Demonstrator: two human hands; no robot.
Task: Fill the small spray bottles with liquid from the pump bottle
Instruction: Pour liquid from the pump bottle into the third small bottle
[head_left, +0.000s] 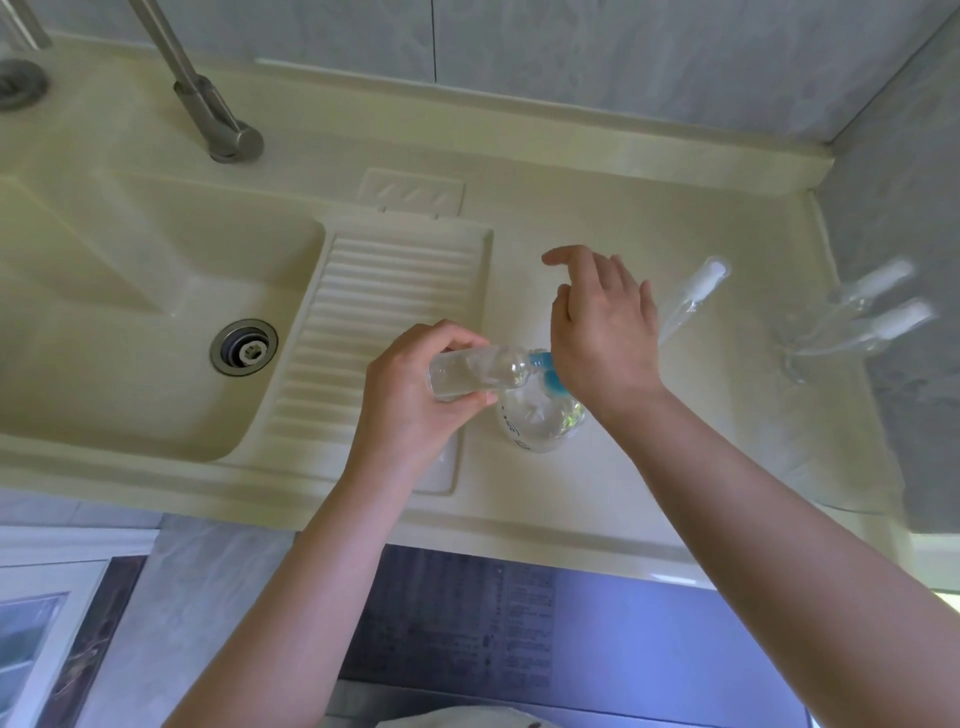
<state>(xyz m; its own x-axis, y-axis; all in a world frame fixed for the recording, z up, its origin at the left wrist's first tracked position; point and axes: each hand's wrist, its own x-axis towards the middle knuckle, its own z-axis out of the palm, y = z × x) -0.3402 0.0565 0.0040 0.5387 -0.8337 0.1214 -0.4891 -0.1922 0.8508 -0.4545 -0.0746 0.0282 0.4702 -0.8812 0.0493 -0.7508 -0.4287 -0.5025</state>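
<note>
Small clear plastic spray bottle (475, 371), grasped by left hand (415, 395), met the blue pump nozzle (545, 371); right hand (597, 332), fingers released, pressed. Misalignment could spill liquid.

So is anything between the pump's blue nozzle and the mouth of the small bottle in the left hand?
Nothing visible: the small spray bottle, tilted in the left hand, meets the blue nozzle directly.

Only blurred dark marks on the pump bottle (540, 421) and illegible print on the purple panel (519, 623).
</note>
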